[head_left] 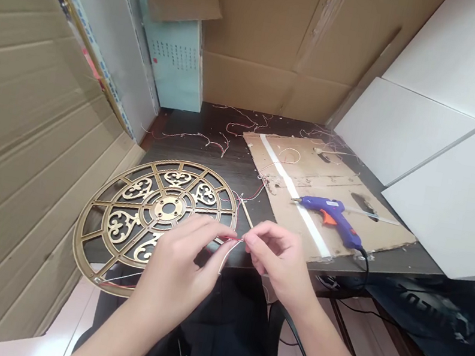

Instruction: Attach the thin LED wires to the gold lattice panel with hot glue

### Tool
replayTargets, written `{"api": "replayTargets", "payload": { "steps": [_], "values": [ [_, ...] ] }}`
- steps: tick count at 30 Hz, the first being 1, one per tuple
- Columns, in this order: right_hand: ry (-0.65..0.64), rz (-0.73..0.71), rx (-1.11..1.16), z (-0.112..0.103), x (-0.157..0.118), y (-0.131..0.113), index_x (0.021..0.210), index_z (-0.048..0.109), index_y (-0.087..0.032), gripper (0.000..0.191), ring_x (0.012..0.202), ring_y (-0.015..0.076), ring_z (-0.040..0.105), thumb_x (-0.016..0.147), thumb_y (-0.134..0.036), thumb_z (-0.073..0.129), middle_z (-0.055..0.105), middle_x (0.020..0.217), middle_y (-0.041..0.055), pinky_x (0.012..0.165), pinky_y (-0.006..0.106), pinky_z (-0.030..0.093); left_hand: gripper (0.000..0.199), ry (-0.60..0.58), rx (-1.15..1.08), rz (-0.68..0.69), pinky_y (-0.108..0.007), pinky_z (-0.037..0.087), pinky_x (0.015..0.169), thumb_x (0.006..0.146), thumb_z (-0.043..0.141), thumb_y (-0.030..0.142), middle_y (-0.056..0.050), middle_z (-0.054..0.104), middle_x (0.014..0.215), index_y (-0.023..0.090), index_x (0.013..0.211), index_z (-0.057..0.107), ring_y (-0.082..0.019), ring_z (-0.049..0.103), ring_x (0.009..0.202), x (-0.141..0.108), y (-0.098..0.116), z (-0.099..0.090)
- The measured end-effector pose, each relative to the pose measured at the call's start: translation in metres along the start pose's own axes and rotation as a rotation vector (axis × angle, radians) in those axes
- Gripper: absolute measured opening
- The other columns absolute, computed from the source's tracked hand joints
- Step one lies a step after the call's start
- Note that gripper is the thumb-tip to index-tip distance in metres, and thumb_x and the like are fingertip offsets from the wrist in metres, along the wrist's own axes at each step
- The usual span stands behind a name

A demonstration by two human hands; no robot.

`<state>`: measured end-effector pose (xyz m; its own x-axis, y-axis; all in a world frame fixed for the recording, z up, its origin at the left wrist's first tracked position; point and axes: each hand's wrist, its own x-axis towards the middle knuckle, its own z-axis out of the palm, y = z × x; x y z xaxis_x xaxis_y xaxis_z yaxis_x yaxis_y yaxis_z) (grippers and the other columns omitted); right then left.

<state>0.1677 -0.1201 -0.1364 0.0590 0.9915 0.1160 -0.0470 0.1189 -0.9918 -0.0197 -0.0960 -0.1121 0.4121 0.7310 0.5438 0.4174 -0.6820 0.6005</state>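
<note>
Thin red and white wires (228, 255) run between my two hands at the table's front edge. My left hand (188, 255) is closed, pinching the wires between thumb and forefinger. Close beside it, my right hand (276, 254) pinches the wire ends with its fingertips. A slim tan stick (247, 213) slants up from my right fingers; whether they grip it, I cannot tell. Partly behind my left hand lies a round bronze openwork disc (99, 202) with scroll ornaments, overhanging the table edge. A wire runs along its near rim.
A blue glue gun (328, 208) with an orange trigger lies on a cardboard sheet (305, 177) to the right, its cord hanging off the edge. Loose wires (213, 142) lie on the dark table. Cardboard walls (253, 83) and white boxes (413, 131) enclose it.
</note>
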Motion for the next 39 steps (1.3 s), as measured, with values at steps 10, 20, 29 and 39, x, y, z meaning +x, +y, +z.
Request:
{"api": "replayTargets", "payload": {
  "steps": [10, 20, 29, 39],
  "values": [
    [-0.009, -0.02, -0.03, 0.0011, -0.0026, 0.0024, 0.082, 0.076, -0.019, 0.023, 0.05, 0.0071, 0.043, 0.092, -0.04, 0.079, 0.062, 0.068, -0.0012, 0.05, 0.023, 0.04, 0.011, -0.026, -0.084, -0.051, -0.019, 0.048, 0.071, 0.098, 0.066, 0.014, 0.005, 0.072, 0.086, 0.021, 0.093, 0.072, -0.007, 0.063, 0.078, -0.0002, -0.0001, 0.0001],
    [-0.028, -0.098, -0.113, -0.0037, -0.005, 0.0004, 0.096, 0.081, -0.023, 0.01, 0.059, 0.0082, 0.056, 0.092, -0.032, 0.079, 0.072, 0.084, 0.0025, 0.047, 0.019, 0.045, 0.012, -0.011, -0.116, -0.072, -0.017, 0.048, 0.066, 0.096, 0.066, 0.013, 0.005, 0.072, 0.081, 0.02, 0.089, 0.073, -0.007, 0.063, 0.072, 0.0023, 0.0008, -0.0015],
    [-0.024, -0.098, -0.14, -0.0052, -0.0038, 0.0031, 0.097, 0.08, -0.024, 0.006, 0.057, 0.006, 0.054, 0.094, -0.028, 0.076, 0.071, 0.08, -0.0008, 0.049, 0.017, 0.044, 0.015, 0.013, -0.096, -0.068, -0.012, 0.051, 0.071, 0.095, 0.066, 0.011, 0.006, 0.075, 0.087, 0.022, 0.094, 0.075, -0.004, 0.068, 0.078, 0.0024, 0.0025, -0.0035],
    [-0.064, -0.09, -0.17, -0.0026, -0.0038, 0.0062, 0.094, 0.08, -0.023, 0.007, 0.07, 0.0125, 0.064, 0.092, -0.029, 0.077, 0.072, 0.085, 0.0026, 0.058, 0.022, 0.05, 0.014, 0.028, -0.132, -0.153, -0.01, 0.054, 0.072, 0.091, 0.074, 0.017, 0.01, 0.078, 0.092, 0.026, 0.1, 0.077, -0.003, 0.07, 0.077, -0.0032, 0.0007, -0.0002]
  ]
}}
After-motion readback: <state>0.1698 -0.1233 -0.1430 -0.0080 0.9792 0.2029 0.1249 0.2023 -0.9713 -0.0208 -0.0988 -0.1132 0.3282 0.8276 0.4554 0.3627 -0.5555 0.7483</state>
